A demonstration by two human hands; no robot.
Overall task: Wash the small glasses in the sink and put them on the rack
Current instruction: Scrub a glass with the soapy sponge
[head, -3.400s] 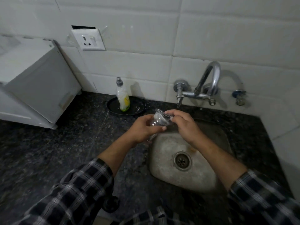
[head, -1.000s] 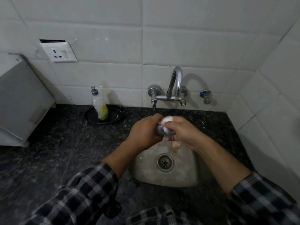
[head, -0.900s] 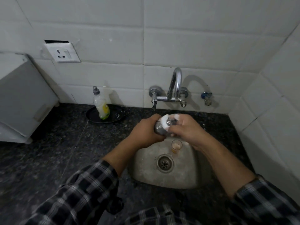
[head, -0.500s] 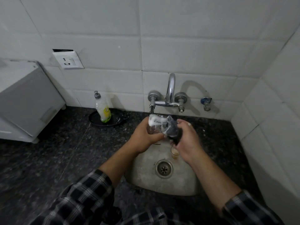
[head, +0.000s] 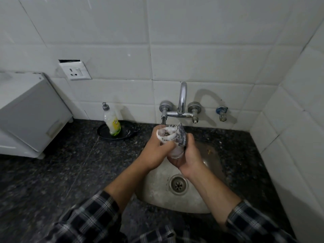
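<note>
Lower now, the right hand (head: pixel 188 157) grips a dark scrub pad (head: pixel 181 137) against the soapy small glass (head: pixel 166 136), which the left hand (head: pixel 154 149) holds.

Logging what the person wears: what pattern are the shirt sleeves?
Dark-and-white plaid on the sleeves, shown best in the head view.

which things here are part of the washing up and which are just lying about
Job: soapy small clear glass in left hand; dark scrub pad in right hand; steel sink; chrome wall tap; yellow dish-soap bottle.
Lying about: black round dish; white wall socket; white box appliance.
</note>
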